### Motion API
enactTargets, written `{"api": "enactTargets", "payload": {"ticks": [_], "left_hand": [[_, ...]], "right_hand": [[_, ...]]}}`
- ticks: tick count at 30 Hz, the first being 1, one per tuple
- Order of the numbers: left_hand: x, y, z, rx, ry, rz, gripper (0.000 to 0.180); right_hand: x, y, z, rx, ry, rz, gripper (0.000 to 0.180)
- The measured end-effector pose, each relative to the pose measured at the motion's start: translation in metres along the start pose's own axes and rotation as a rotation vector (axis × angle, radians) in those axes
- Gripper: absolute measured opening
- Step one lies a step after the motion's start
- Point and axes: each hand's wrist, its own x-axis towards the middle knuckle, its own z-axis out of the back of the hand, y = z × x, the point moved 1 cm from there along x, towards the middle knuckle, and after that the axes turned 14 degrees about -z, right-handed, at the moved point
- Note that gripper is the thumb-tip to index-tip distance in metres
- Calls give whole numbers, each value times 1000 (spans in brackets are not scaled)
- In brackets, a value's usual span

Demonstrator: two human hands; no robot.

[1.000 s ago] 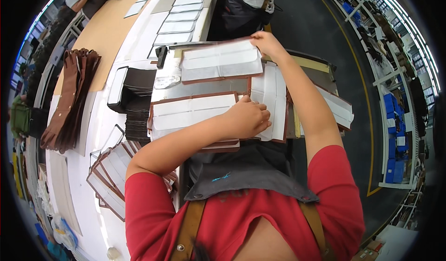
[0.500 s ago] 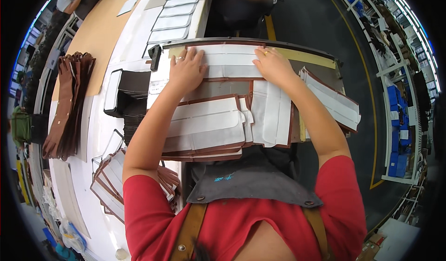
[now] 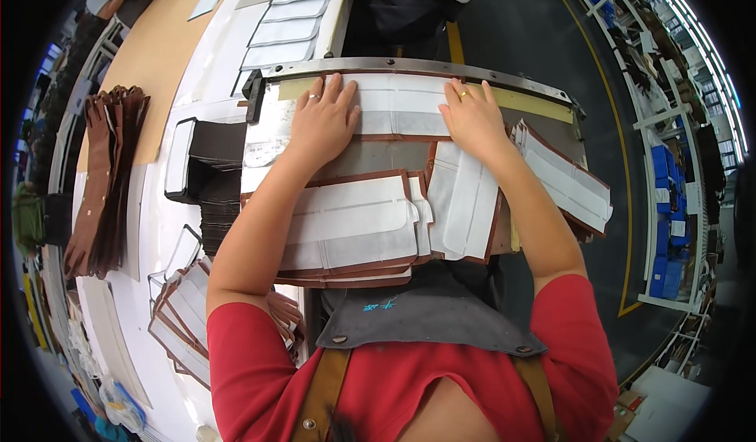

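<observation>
Both my palms press a brown-edged white panel flat at the far end of the metal bench.

The panel (image 3: 398, 111) could skew against the far metal rail (image 3: 409, 70) if one palm pushes harder than the other, and my forearms may drag the loose stack of panels (image 3: 354, 225) lying near me, or nudge the pile at the right edge (image 3: 567, 178) off the bench. My left hand (image 3: 321, 119) lies spread wide and flat on the panel's left part, gripping nothing; my right hand (image 3: 472, 115) lies just as flat, fingers splayed, on its right part, only pressing down.
</observation>
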Motion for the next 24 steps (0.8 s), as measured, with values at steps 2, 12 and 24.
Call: {"api": "enactTargets", "payload": {"ticks": [2, 12, 24], "left_hand": [[-1, 0, 0, 15, -48, -19, 45], [1, -2, 5, 14, -161, -58, 34], [1, -3, 6, -2, -178, -77, 33]], "right_hand": [[-1, 0, -2, 11, -31, 6, 39], [-5, 6, 4, 89, 48, -29, 36], [-9, 5, 1, -62, 5, 59, 37]]}}
